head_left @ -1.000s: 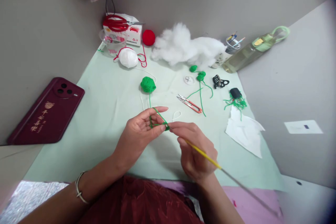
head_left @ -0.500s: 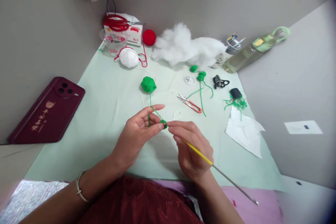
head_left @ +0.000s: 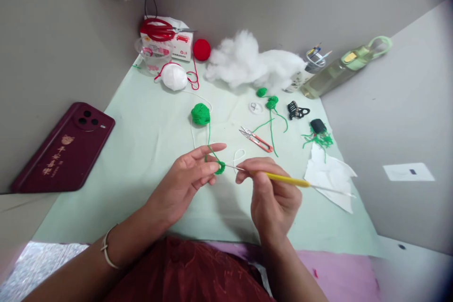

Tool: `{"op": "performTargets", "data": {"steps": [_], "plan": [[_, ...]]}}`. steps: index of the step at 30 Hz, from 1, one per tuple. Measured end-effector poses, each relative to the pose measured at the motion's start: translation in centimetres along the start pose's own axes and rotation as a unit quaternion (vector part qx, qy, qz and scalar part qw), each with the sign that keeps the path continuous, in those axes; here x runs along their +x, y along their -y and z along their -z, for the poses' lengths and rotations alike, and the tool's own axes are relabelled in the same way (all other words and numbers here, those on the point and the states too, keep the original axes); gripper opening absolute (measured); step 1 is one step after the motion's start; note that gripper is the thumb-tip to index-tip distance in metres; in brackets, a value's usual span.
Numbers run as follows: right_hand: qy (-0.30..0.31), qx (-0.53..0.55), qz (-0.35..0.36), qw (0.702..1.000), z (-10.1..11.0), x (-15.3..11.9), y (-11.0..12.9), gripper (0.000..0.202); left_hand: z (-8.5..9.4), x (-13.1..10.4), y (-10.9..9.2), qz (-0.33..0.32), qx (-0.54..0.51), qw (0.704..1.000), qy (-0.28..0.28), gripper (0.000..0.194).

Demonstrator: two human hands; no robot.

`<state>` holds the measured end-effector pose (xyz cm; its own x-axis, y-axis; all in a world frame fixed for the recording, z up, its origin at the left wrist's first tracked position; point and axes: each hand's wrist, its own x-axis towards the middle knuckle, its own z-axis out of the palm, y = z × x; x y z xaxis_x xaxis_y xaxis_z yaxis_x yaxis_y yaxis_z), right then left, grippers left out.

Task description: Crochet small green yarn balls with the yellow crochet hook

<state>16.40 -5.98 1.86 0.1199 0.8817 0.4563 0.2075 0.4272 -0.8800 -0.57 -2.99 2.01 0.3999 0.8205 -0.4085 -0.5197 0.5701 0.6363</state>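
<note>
Between the thumb and fingers of my left hand (head_left: 187, 177) is a small green crochet piece (head_left: 220, 168). Green yarn runs from it over my raised index finger to a green yarn ball (head_left: 200, 114) on the table. My right hand (head_left: 274, 193) grips a crochet hook (head_left: 286, 179) by its yellow handle. The hook's thin metal shaft points left and its tip meets the green piece; whether it passes through a stitch I cannot tell. A thin metal end sticks out behind the handle to the right.
Orange thread snips (head_left: 257, 140), a black hair claw (head_left: 297, 110) and green crocheted bits (head_left: 272, 102) lie beyond my hands. White stuffing (head_left: 247, 63), a white yarn ball (head_left: 173, 77) and a red yarn ball (head_left: 202, 50) sit at the back. A green bottle (head_left: 334, 73) leans right; a phone (head_left: 63, 148) is left.
My right hand has moved right and turned, so the hook lies nearly level and its metal shaft shows. My left fingers have closed in more around the green piece.
</note>
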Motion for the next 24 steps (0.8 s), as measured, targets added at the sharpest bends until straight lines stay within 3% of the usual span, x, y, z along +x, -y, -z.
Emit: {"op": "performTargets", "data": {"steps": [3,7,10,12,14,18,24], "plan": [[0.023,0.039,-0.025,0.999,-0.4,0.4,0.0,0.019,-0.3,-0.2,0.2,-0.031,0.056,0.998,0.005,0.037],[0.027,-0.064,0.045,0.997,-0.7,-0.2,-0.3,0.022,-0.6,-0.3,0.6,-0.067,0.063,0.996,-0.005,0.039],[0.042,-0.200,0.135,0.970,-0.4,-0.9,-0.4,0.032,-0.6,-0.1,0.6,-0.027,0.036,0.999,0.001,0.043],[0.044,-0.224,0.155,0.961,-0.2,-0.9,-0.3,0.034,-0.5,0.0,0.5,0.017,0.002,1.000,0.018,0.042],[0.018,-0.166,0.115,0.979,0.0,-0.5,-0.1,0.030,-0.4,0.2,0.3,0.037,-0.029,0.999,0.015,0.035],[-0.007,0.006,-0.010,1.000,0.0,0.4,0.1,0.019,-0.1,0.3,0.4,-0.006,-0.003,1.000,-0.003,0.027],[0.018,0.072,-0.051,0.996,-0.4,0.4,-0.5,0.018,-0.4,-0.1,0.7,-0.058,0.065,0.996,-0.004,0.040]]}}
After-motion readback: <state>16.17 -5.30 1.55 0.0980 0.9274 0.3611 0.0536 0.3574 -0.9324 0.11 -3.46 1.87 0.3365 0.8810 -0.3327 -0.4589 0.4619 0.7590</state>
